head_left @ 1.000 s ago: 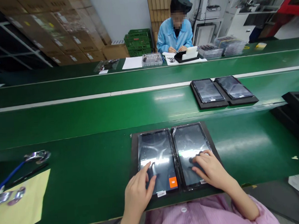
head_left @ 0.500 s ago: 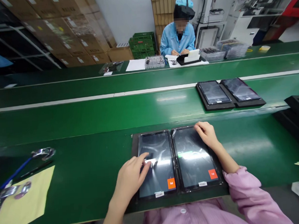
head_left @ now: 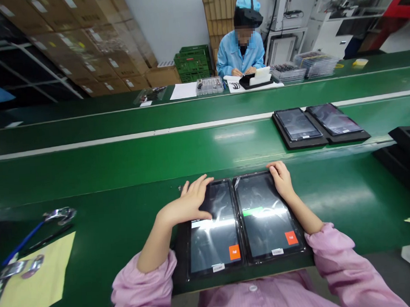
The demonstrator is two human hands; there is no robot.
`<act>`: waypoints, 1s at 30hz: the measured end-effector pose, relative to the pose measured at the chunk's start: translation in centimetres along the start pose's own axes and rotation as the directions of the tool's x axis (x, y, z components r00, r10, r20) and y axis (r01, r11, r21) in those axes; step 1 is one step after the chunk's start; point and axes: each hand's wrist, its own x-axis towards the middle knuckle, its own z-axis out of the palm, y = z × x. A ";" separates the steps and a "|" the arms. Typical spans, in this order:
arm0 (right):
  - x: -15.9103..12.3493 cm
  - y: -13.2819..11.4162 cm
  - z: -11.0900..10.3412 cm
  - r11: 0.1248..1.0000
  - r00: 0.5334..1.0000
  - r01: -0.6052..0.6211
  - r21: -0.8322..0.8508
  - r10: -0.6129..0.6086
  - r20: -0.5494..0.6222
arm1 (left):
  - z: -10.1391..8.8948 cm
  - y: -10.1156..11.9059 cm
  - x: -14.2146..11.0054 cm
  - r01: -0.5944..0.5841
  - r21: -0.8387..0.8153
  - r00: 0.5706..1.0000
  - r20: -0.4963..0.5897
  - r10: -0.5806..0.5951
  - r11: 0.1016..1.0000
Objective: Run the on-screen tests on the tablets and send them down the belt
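Two tablets lie side by side on the green bench before me, screens up. The left tablet shows an orange "Fail" square at lower right and a white strip higher up. On the right tablet I see a similar "Fail" square and a green strip. My left hand is over the upper left part of the left tablet, fingers spread, thumb above the screen. Whether it touches the glass I cannot tell. At the right tablet's top right corner, my right hand has its bent fingers around the edge.
Two more tablets rest on black trays farther back on the right. Black trays stand at the right edge. Yellow paper, a blue cord and metal pieces lie at left. A co-worker sits across.
My left hand has moved up and away from the middle of the left tablet's screen, and its fingers have spread. My right hand stays at the right tablet's corner, its fingers slightly shifted.
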 end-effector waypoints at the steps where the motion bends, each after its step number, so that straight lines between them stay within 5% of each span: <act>1: 0.0 0.0 0.0 1.000 1.000 0.000 -0.004 0.000 0.004 | -0.3 0.4 0.6 -0.026 -0.033 1.000 0.014 0.026 0.999; 6: -0.4 0.1 -0.1 0.999 0.998 0.021 -0.028 -0.020 0.066 | 1.5 4.0 2.1 -0.024 0.091 0.998 -0.058 0.030 0.996; 11: -0.6 0.0 -0.2 0.999 0.992 0.040 -0.013 -0.038 0.119 | 3.7 6.5 -0.3 -0.090 0.212 0.978 -0.166 0.127 0.973; 21: -0.8 0.3 -0.1 1.000 0.995 0.010 0.001 -0.010 0.099 | 3.5 5.2 1.4 -0.055 0.225 0.973 -0.207 0.102 0.973; 25: -0.8 0.0 -0.3 0.999 0.995 0.003 0.035 -0.006 0.103 | 2.8 5.3 0.1 -0.146 0.181 0.971 -0.164 0.176 0.973; 30: -0.8 -0.3 -0.5 0.988 0.998 -0.067 0.136 0.066 0.014 | 1.0 3.4 -0.7 -0.055 0.117 0.981 -0.176 0.076 0.992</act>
